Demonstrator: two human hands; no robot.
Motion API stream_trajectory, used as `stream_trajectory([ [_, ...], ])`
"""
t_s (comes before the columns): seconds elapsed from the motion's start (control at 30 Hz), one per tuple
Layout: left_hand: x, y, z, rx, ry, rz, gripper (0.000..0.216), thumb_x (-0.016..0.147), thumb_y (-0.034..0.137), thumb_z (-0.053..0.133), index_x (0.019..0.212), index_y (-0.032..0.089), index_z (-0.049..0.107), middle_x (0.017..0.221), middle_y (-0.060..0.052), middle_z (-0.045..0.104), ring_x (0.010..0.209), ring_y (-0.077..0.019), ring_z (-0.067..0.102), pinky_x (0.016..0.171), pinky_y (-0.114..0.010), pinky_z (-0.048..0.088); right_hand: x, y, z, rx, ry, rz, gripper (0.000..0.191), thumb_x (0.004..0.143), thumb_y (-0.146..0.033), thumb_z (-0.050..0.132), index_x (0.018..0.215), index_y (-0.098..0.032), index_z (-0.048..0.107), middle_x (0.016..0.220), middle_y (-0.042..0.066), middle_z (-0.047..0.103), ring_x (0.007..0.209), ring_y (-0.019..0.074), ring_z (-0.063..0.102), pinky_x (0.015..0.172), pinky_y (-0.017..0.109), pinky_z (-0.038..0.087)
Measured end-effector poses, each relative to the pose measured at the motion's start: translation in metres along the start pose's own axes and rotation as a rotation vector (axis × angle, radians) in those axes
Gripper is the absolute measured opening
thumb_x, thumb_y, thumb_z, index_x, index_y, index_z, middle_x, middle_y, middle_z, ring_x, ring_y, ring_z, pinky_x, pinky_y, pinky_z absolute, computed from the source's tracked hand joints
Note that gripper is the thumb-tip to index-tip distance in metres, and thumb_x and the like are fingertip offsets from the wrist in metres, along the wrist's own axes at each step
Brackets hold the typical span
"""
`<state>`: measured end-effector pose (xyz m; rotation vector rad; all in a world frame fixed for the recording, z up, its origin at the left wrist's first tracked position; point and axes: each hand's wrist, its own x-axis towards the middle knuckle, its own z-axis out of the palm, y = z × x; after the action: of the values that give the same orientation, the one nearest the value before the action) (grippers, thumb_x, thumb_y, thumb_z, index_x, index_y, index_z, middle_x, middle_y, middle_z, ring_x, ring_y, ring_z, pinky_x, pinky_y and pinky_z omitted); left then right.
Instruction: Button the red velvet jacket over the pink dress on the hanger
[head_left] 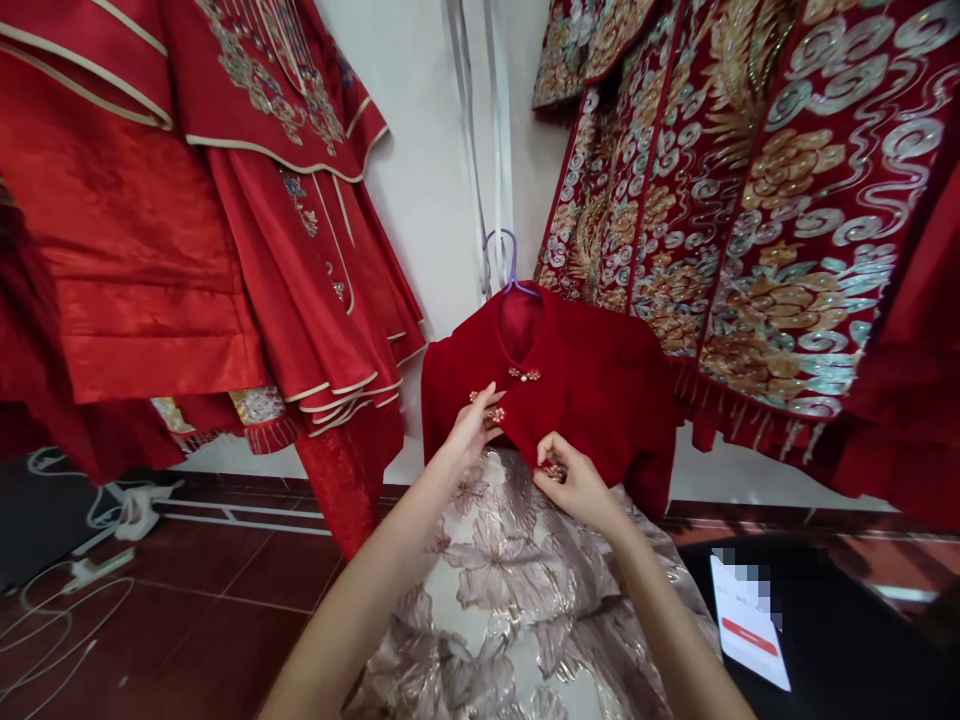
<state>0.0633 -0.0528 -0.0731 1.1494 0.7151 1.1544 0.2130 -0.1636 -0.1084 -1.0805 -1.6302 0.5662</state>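
Note:
A red velvet jacket (607,370) with a stand collar hangs in front of me on a purple hanger (513,272). Its collar is closed by a gold flower-shaped fastener with a pearl-like bead (523,375). My left hand (469,432) is at the front edge of the jacket, its fingers around the cloth beside another gold flower fastener (496,413). Lower and to the right, my right hand (581,485) has its thumb and fingers curled together on a gold fastener (553,470) at the jacket's edge. Beneath both hands spreads shiny beige-pink floral fabric (502,570).
Red garments with cream piping (300,200) hang at left, and a heavily embroidered red garment (750,220) at right. A lit phone (750,625) lies on a black surface (847,640). White cables (64,625) trail over the tiled floor (225,595) near a white rack base (247,518).

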Motion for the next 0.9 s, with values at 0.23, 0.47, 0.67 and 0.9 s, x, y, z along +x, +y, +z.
stream_trajectory([
  [0.23, 0.023, 0.027, 0.024, 0.836, -0.059, 0.518, 0.025, 0.075, 0.027, 0.065, 0.099, 0.022, 0.068, 0.087, -0.002, 0.065, 0.062, -0.0096, 0.052, 0.064, -0.024, 0.045, -0.004, -0.009, -0.034, -0.054, 0.048, -0.029, 0.022, 0.075, -0.018, 0.051, 0.066, -0.021, 0.031, 0.062, -0.005, 0.037, 0.057, 0.0089, 0.035, 0.056, 0.021, 0.030],
  [0.47, 0.028, 0.054, 0.028, 1.389, -0.216, 0.836, 0.012, 0.083, 0.028, 0.056, 0.088, 0.022, 0.066, 0.095, -0.006, 0.061, 0.094, -0.0204, 0.052, 0.088, -0.032, 0.040, -0.005, -0.014, -0.039, -0.060, 0.074, -0.046, 0.026, 0.080, -0.031, 0.055, 0.067, -0.021, 0.035, 0.062, -0.004, 0.040, 0.055, 0.0095, 0.036, 0.054, 0.022, 0.030],
  [0.67, 0.029, 0.070, 0.036, 1.427, -0.347, 0.892, 0.006, 0.076, 0.021, 0.060, 0.080, 0.023, 0.062, 0.088, -0.005, 0.062, 0.106, -0.0239, 0.048, 0.113, -0.047, 0.008, -0.004, -0.014, -0.030, -0.046, 0.037, -0.032, 0.027, 0.081, -0.032, 0.056, 0.067, -0.021, 0.036, 0.062, -0.005, 0.040, 0.055, 0.0092, 0.036, 0.052, 0.021, 0.029],
  [0.9, 0.037, 0.075, 0.036, 1.182, -0.400, 0.865, 0.009, 0.066, 0.018, 0.066, 0.069, 0.023, 0.060, 0.072, 0.001, 0.059, 0.087, -0.0192, 0.055, 0.114, -0.048, 0.006, -0.005, -0.016, -0.026, -0.043, 0.013, -0.004, 0.028, 0.083, -0.036, 0.056, 0.068, -0.021, 0.038, 0.060, -0.005, 0.039, 0.052, 0.0085, 0.034, 0.050, 0.021, 0.028],
])
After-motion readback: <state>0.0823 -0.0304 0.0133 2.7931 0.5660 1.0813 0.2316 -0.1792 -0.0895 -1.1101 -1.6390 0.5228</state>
